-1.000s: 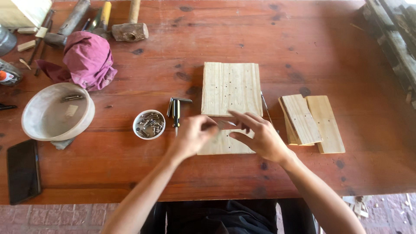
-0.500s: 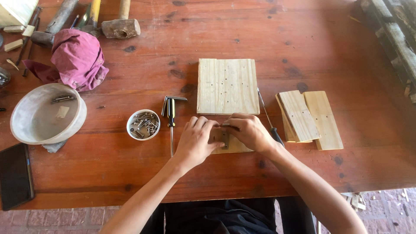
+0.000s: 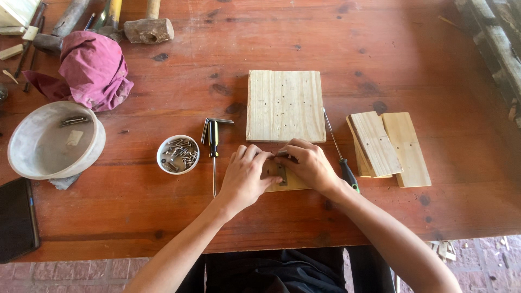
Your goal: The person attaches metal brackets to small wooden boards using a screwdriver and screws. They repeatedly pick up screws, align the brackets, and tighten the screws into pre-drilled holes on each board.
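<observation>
My left hand and my right hand meet over a small wooden piece lying at the near edge of a pale wooden board dotted with small holes. Both hands press on the small piece, fingers curled. A small dark metal part shows between them; what it is I cannot tell. My hands hide most of the small piece.
A screwdriver and a small white bowl of screws lie left of my hands; another screwdriver lies right. Stacked wood slats sit far right. A large white bowl, pink cloth, hammers and a dark tablet are on the left.
My hands came together from resting apart on the board and closed over the small wooden piece at its near edge. The view shifted slightly.
</observation>
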